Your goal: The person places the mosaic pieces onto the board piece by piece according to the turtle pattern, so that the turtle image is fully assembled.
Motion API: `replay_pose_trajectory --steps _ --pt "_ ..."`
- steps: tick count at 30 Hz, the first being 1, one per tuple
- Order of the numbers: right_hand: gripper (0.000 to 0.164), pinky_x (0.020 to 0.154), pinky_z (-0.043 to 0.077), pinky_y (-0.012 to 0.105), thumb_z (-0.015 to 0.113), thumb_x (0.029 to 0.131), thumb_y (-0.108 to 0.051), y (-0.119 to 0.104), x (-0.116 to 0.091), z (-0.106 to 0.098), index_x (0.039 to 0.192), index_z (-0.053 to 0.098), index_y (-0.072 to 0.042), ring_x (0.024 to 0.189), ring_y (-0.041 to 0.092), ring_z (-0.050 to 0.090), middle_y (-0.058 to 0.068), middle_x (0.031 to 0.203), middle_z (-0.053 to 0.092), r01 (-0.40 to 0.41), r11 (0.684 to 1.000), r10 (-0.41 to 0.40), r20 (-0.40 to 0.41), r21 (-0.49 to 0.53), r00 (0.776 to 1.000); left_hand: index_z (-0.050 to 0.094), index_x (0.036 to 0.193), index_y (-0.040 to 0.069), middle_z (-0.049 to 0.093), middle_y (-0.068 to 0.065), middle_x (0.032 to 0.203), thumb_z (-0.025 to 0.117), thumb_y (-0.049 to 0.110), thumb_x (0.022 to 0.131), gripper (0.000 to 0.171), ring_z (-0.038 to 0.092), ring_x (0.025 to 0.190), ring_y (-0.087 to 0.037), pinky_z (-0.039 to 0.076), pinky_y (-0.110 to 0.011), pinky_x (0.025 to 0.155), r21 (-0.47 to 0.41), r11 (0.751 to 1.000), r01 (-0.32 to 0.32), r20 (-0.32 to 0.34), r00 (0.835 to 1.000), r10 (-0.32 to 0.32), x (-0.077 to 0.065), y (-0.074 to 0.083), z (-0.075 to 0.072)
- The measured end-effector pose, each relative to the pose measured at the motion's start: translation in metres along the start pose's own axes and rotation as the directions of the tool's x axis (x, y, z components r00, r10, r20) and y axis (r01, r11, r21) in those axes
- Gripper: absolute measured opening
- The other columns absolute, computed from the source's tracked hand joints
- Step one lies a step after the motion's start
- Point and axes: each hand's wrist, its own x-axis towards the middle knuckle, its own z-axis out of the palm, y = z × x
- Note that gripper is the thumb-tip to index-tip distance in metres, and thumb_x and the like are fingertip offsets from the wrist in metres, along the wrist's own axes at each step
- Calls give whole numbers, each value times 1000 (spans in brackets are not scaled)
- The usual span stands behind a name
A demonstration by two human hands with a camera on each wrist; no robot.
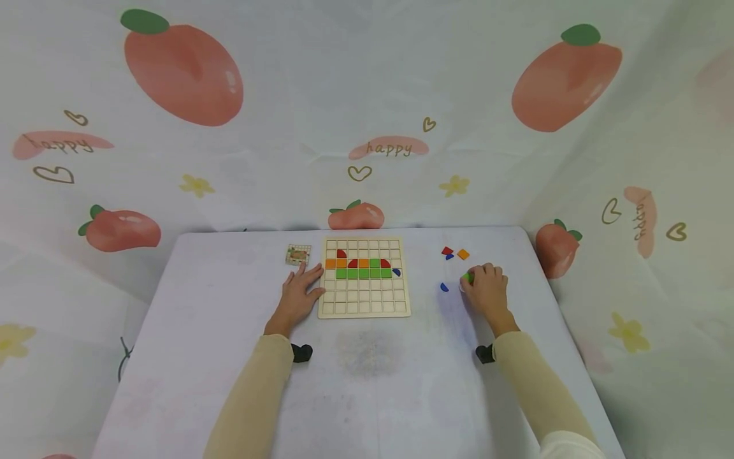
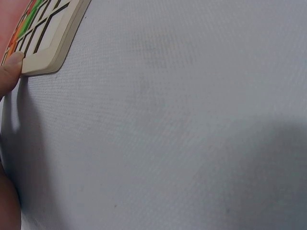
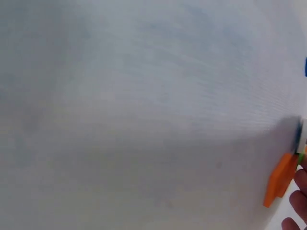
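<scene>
My left hand (image 1: 295, 299) rests at the left edge of a wooden grid board (image 1: 364, 308), its fingers extended and the thumb on the rim. Coloured pieces fill part of the grid: a row of green squares (image 1: 364, 273), with orange squares (image 1: 331, 263) and red quarter-circles (image 1: 385, 263) above, and a blue piece (image 1: 397, 273) at the right end. Right of the board, my right hand (image 1: 489, 294) pinches a green piece (image 1: 468, 277) between thumb and fingers. In the right wrist view, orange pieces (image 3: 279, 181) lie beside the fingertips (image 3: 301, 179).
A small printed pattern card (image 1: 298, 254) lies by the board's upper left corner. Loose pieces lie to the right: a red one (image 1: 447, 250), an orange square (image 1: 463, 254) and a blue half-circle (image 1: 444, 287). A patterned cloth wall (image 1: 275, 185) stands behind the white table (image 1: 229, 287).
</scene>
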Motion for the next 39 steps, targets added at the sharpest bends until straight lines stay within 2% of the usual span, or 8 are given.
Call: replay_pose_trajectory --steps 6,12,19,23,27,34,39 --pt "39 101 36 62 64 97 -30 0 4 -8 118 68 2 115 42 48 25 122 61 6 1000 -5 36 -30 999 45 155 14 37 2 166 64 30 100 60 9 162 -30 1 -55 131 -12 1000 7 3 1000 -7 0 2 0" --pt "36 97 45 57 66 95 -30 -3 6 -13 114 72 1 111 40 53 23 116 66 64 997 -64 15 -30 998 44 155 15 37 4 166 64 29 100 61 8 162 -29 0 -54 132 -11 1000 17 7 1000 -17 0 2 1" --pt "35 89 58 49 63 97 -29 -15 9 -18 114 70 0 100 33 61 19 111 71 98 994 -99 26 40 995 45 155 14 37 2 166 64 29 100 60 10 162 -31 1 -55 131 -3 1000 5 6 1000 -5 0 0 0" --pt "34 83 59 45 64 97 -27 -24 12 -19 116 69 0 92 29 63 16 105 70 123 985 -129 51 120 990 44 155 15 36 2 166 64 30 100 60 9 162 -30 1 -54 132 -3 1000 5 12 1000 -5 0 0 0" --pt "35 82 58 42 66 95 -23 -36 16 -17 118 70 3 90 27 63 15 100 71 182 969 -195 64 167 979 44 155 14 37 2 166 64 29 100 60 10 162 -31 1 -56 131 -4 1000 0 2 1000 0 -1 2 -2" --pt "31 78 60 37 72 90 -14 -60 15 -8 115 71 4 87 23 66 15 101 74 317 929 -330 38 188 943 45 154 12 39 1 165 65 27 100 60 10 162 -32 2 -56 131 -4 1000 -4 -3 1000 4 -3 4 -2" --pt "36 81 59 36 72 89 -14 -80 16 -6 121 70 3 88 21 62 11 102 71 303 925 -338 132 229 932 46 154 11 39 0 165 65 26 99 60 11 161 -33 2 -57 131 -3 1000 -5 -8 1000 5 -3 5 -2"
